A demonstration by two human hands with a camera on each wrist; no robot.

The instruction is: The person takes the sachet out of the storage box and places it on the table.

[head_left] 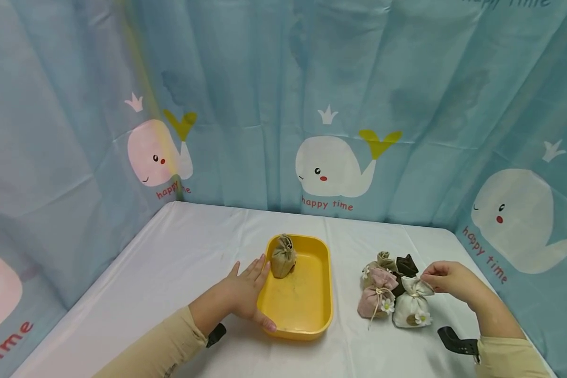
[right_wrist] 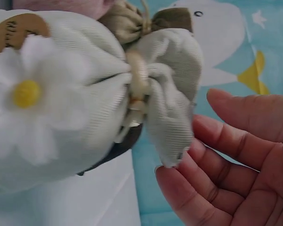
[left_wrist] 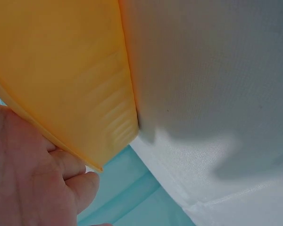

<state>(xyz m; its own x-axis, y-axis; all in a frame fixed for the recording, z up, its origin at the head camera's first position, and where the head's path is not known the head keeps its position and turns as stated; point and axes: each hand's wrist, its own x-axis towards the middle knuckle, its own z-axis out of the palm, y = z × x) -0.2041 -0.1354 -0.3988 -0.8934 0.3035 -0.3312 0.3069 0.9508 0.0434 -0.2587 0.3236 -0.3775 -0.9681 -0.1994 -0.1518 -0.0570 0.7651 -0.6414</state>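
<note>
My left hand (head_left: 247, 292) lies spread along the left rim of a yellow plastic tray (head_left: 307, 329), fingers fairly straight. In the left wrist view its fingers (left_wrist: 68, 165) rest at the tray's edge. A greenish-beige cloth pouch (head_left: 282, 261) stands in the tray's back left corner. On the right, my right hand (head_left: 449, 279) is at the gathered top of a white drawstring pouch (head_left: 412, 307) with a daisy on it. The right wrist view shows the fingertips (right_wrist: 172, 176) at the pouch's cloth edge, the thumb held apart from it.
Left of the white pouch cluster a pink pouch (head_left: 375, 300) with a daisy, a beige pouch (head_left: 385, 260) and a dark brown pouch (head_left: 406, 266). They stand on a white-covered table (head_left: 208, 231). Blue whale-print curtains (head_left: 245, 105) enclose its back and sides.
</note>
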